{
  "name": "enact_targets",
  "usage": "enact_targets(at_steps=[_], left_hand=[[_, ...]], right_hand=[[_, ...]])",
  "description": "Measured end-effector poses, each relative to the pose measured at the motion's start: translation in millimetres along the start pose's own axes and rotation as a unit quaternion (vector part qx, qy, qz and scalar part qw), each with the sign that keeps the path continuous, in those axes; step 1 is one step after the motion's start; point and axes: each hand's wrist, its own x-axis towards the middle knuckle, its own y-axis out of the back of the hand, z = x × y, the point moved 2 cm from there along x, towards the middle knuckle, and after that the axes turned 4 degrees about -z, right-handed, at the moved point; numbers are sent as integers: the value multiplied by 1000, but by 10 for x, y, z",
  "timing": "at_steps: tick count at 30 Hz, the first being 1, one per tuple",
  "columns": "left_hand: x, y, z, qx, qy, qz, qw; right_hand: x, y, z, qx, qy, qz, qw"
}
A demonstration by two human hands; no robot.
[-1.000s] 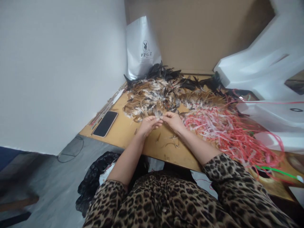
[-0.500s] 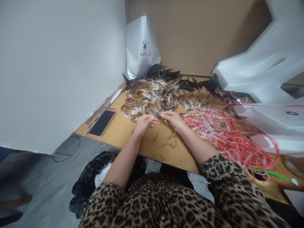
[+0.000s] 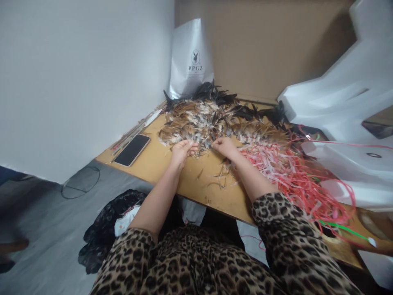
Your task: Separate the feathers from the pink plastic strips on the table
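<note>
A broad heap of brown, cream and black feathers point(image 3: 196, 119) covers the far part of the wooden table point(image 3: 196, 192). At its near edge my left hand point(image 3: 182, 150) is closed in a pinch at some pale feathers, and their tips stick out past the fingers. My right hand point(image 3: 225, 146) is just to the right, its fingers pressed together near the feathers; whatever is between them is too small to make out. A few loose feathers point(image 3: 219, 178) lie on the table below the hands. Beside my right forearm spreads a tangle of red and pink strips point(image 3: 288, 176).
A phone point(image 3: 132, 150) lies near the table's left edge by the white wall point(image 3: 86, 73). Behind the feathers stands a silver-white bag point(image 3: 192, 61). White moulded foam point(image 3: 331, 90) rises at right. A black plastic bag point(image 3: 110, 225) is on the floor.
My hands have drawn apart, from nearly touching to a small gap between them. The right fingers have curled in more. The whole view has shifted slightly.
</note>
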Motion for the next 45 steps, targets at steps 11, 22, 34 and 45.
enact_targets(at_steps=[11, 22, 34, 45], left_hand=[[-36, -45, 3, -3, 12, -29, 999], [-32, -22, -47, -32, 45, -55, 997], [-20, -23, -73, -49, 41, -54, 997], [-34, -47, -77, -16, 40, -51, 998]], right_hand=[[142, -142, -305, -171, -54, -10, 984], [105, -36, -227, 369, -88, -88, 921], [40, -236, -445, 405, -38, -95, 909], [-3, -351, -541, 394, -31, -34, 918]])
